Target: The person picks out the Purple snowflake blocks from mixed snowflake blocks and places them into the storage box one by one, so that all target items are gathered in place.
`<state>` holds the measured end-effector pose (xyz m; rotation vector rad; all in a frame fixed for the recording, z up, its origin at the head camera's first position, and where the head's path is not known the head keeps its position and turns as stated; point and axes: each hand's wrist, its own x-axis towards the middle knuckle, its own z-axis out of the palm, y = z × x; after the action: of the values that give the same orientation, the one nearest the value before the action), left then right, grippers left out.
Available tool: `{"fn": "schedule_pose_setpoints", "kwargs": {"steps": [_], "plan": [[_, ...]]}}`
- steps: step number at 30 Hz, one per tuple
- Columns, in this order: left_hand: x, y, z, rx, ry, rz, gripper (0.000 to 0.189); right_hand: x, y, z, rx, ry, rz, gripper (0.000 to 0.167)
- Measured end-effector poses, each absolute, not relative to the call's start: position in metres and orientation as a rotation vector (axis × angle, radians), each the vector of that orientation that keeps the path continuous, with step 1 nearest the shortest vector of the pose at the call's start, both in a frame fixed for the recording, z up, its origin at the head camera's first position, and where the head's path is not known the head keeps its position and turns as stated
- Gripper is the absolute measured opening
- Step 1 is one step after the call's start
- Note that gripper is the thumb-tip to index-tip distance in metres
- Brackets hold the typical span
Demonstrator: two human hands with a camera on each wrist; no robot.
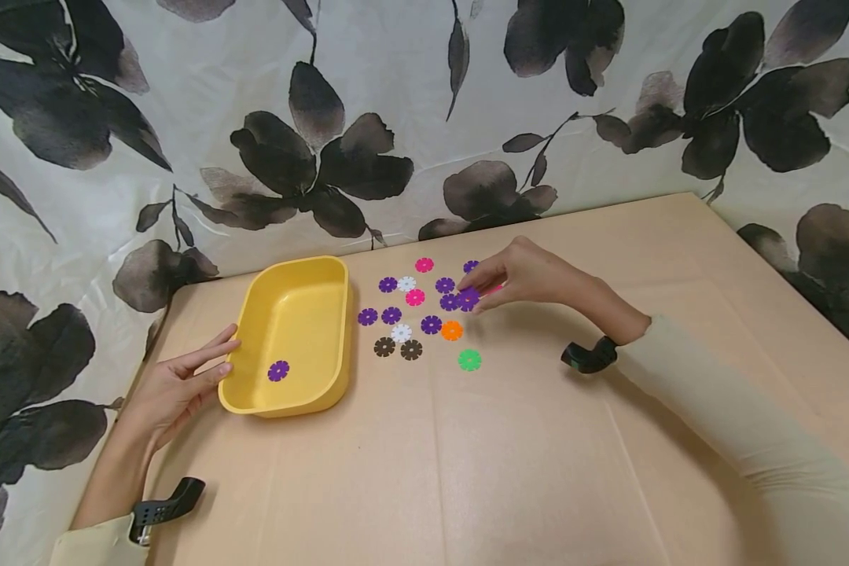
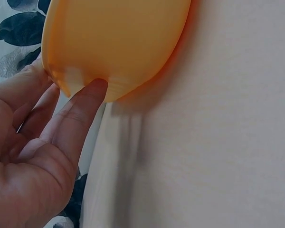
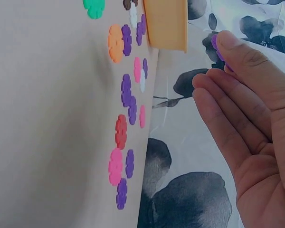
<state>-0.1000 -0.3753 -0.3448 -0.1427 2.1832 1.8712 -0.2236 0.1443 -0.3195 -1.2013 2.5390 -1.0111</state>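
My left hand [image 1: 177,389] grips the near-left side of a yellow plastic tray [image 1: 336,377]; in the left wrist view its thumb lies against the tray's outer wall [image 2: 118,42]. A purple notched disc [image 1: 278,371] lies inside the tray. To the right, my right hand [image 1: 531,271] pinches another purple notched disc [image 1: 469,299] between thumb and fingers above the table. In the right wrist view this disc [image 3: 214,42] is mostly hidden behind the thumb. Loose discs lie below and left of that hand, among them an orange disc [image 1: 452,330] and a green disc [image 1: 470,360].
Several more purple, pink, white and dark brown discs [image 1: 412,350] are spread between the tray and the right hand. A red disc [image 3: 121,132] shows in the right wrist view. The beige table [image 1: 410,472] meets a floral cloth [image 1: 424,134] at its back edge.
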Motion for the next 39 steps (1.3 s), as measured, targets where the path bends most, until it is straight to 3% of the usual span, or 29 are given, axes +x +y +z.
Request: {"fn": "schedule_pose_setpoints", "kwargs": {"steps": [39], "plan": [[-0.102, -0.376, -0.341, -0.235, 2.243, 1.776, 0.060, -0.238, 0.079, -0.295, -1.407, 2.343, -1.111, 0.043]]}}
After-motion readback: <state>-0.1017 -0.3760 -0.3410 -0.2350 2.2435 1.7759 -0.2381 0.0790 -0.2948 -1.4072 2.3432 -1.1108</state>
